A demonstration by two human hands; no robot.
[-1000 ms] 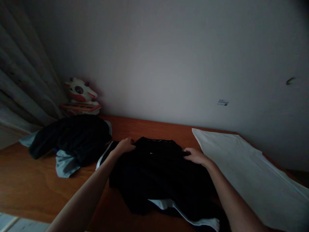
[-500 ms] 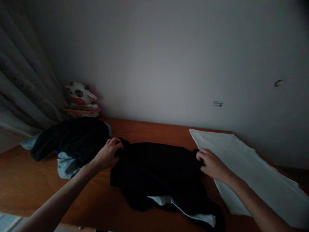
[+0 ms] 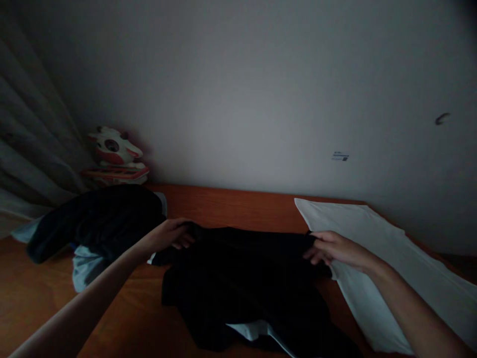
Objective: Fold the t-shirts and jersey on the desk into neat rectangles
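Observation:
A black garment (image 3: 246, 278) with a strip of pale lining showing near its lower edge spreads over the wooden surface. Its upper left corner is pinched in my left hand (image 3: 173, 234). At the opposite upper corner, my right hand (image 3: 330, 247) grips the cloth between thumb and fingers. The top edge runs nearly straight between both hands. Left of it lies a dark bundled garment (image 3: 108, 219) with light grey parts. White cloth (image 3: 376, 248) lies flat to the right, partly behind my right forearm.
A cow-shaped toy (image 3: 114, 149) with a keyboard base stands at the back left, beside a pale curtain (image 3: 33, 134). The wooden surface (image 3: 231, 206) ends against a grey wall bearing a small label (image 3: 340, 156) and a hook (image 3: 442, 118).
Both hands have moved slightly apart and their grips have shifted at the corners, with the fingers now hanging lower. The black garment's top edge looks straighter. The view has shifted a little.

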